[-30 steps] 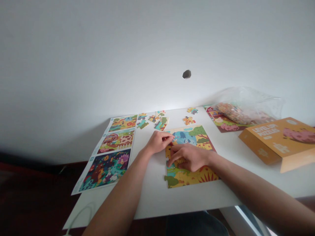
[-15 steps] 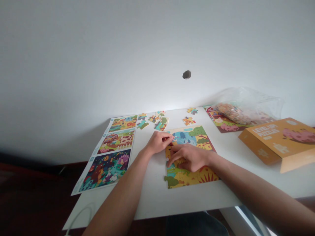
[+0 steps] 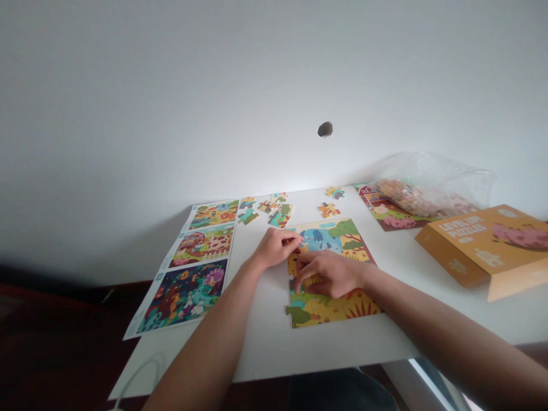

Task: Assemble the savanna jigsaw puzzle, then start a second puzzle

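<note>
A partly assembled jigsaw puzzle (image 3: 338, 311) with a blue elephant, green bushes and yellow ground lies flat on the white table. My left hand (image 3: 276, 248) is at its upper left edge, thumb and fingers pinched together; whatever is between them is hidden. Over the puzzle's left middle, my right hand (image 3: 327, 274) rests with its fingers bent downward and apart, the fingertips touching the surface near the left edge. It covers part of the picture. Beyond my left hand lie several loose puzzle pieces (image 3: 281, 216), and another orange piece (image 3: 329, 210) sits behind the puzzle.
A reference sheet (image 3: 201, 240) with three pictures lies at the left, overhanging the table edge. To the right are an orange puzzle box (image 3: 483, 245), a clear bag of pieces (image 3: 405, 194) and a farm picture (image 3: 396, 221). A white wall (image 3: 257, 114) stands behind the table.
The fingers of my right hand have shifted slightly on the puzzle's left side. My left hand keeps its place, and the loose pieces have not moved.
</note>
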Tool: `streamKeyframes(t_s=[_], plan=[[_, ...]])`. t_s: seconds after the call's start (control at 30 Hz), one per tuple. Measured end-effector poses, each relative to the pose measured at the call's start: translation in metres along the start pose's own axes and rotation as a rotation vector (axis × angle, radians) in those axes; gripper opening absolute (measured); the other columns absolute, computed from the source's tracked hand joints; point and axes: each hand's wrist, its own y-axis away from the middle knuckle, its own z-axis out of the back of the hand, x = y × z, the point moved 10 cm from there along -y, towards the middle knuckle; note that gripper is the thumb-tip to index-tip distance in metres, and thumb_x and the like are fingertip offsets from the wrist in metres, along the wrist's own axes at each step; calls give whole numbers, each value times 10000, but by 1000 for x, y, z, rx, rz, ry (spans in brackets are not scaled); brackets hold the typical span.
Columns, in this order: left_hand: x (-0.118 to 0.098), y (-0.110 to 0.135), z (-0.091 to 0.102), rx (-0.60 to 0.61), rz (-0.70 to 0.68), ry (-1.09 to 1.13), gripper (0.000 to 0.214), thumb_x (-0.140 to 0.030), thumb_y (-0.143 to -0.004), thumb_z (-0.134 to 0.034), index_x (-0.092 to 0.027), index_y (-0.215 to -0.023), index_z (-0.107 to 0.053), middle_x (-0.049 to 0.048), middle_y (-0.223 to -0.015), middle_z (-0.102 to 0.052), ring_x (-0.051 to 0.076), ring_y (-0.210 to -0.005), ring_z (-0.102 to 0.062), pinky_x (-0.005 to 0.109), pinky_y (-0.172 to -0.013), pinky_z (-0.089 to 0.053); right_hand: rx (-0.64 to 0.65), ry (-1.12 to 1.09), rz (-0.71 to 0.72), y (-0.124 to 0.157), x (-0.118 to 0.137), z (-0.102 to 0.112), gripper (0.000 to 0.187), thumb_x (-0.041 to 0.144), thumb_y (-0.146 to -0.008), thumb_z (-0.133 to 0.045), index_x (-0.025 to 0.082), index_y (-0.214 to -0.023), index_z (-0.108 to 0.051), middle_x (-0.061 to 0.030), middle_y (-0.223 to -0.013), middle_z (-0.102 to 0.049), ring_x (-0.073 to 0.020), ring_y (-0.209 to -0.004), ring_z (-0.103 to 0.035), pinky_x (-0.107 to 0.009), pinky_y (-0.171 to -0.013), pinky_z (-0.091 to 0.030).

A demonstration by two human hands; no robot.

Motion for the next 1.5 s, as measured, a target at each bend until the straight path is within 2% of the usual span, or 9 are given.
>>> streamKeyframes(t_s=[0.3, 0.4, 0.5, 0.63, 0.77, 0.9, 1.2, 1.37, 1.5], plan=[[4, 0, -2, 2, -2, -3, 247, -311, -913, -565, -190, -871, -777, 26, -757, -769, 144, -640, -692, 240, -616, -524, -1, 30, -24, 0, 0, 0, 362, 74, -800, -581, 244, -1081, -734, -60, -1014, -577, -180, -892, -574, -317, -860, -449], [6, -1, 1, -29, 0, -84, 244, -309, -905, -567, -200, -870, -783, 16, -767, -770, 131, -608, -658, 230, -590, -490, -17, 5, -33, 1, 2, 5, 478, 96, -771, -617, 232, -1229, -634, -75, -1127, -570, -208, -969, -569, -348, -899, -446], [16, 0, 20, -189, 73, -284, 217, -314, -879, -593, -226, -861, -790, 3, -746, -764, 138, -577, -619, 233, -554, -436, -48, -29, -49, 3, 3, 11, 597, 151, -769, -663, 222, -1344, -523, -97, -1236, -532, -220, -1013, -553, -367, -919, -443], [30, 8, 53, -459, 209, -456, 193, -287, -860, -597, -250, -841, -785, 13, -768, -760, 187, -691, -643, 263, -643, -464, 29, 25, -34, 3, 4, 3, 365, 159, -801, -651, 258, -1151, -688, -67, -1103, -528, -190, -920, -557, -337, -867, -441], [37, 5, 48, -409, 283, -526, 178, -262, -842, -618, -264, -847, -796, 47, -996, -736, 241, -989, -611, 380, -956, -464, 41, 58, -44, 2, 3, 1, 399, 219, -796, -692, 269, -1191, -677, -62, -1075, -514, -188, -895, -553, -335, -841, -442], [48, 12, 46, -391, 490, -607, 131, -353, -778, -713, -346, -877, -799, 59, -1315, -585, 366, -1277, -396, 550, -1003, -419, 52, 75, -59, 1, 3, 0, 433, 356, -786, -741, 285, -1205, -660, -53, -1064, -513, -184, -882, -546, -332, -829, -440], [49, 11, 42, -332, 506, -630, 130, -383, -791, -710, -357, -888, -791, 69, -1348, -542, 373, -1312, -334, 585, -992, -418, 61, 145, -44, 1, 9, -3, 392, 378, -793, -728, 256, -1161, -664, -63, -1080, -546, -190, -870, -561, -319, -787, -442], [52, 11, 42, -321, 511, -628, 133, -406, -806, -693, -357, -888, -787, 62, -1349, -541, 372, -1316, -322, 593, -987, -419, -26, 70, -27, 1, 17, 6, 553, 305, -778, -726, 210, -1294, -550, -91, -1157, -562, -206, -933, -572, -332, -818, -464], [52, 12, 41, -324, 518, -634, 122, -402, -809, -695, -353, -874, -786, 55, -1353, -541, 368, -1321, -322, 589, -992, -421, 12, 26, 55, 0, 22, -1, 281, 217, -822, -671, 220, -1102, -693, -60, -1026, -609, -162, -856, -581, -276, -765, -455]])
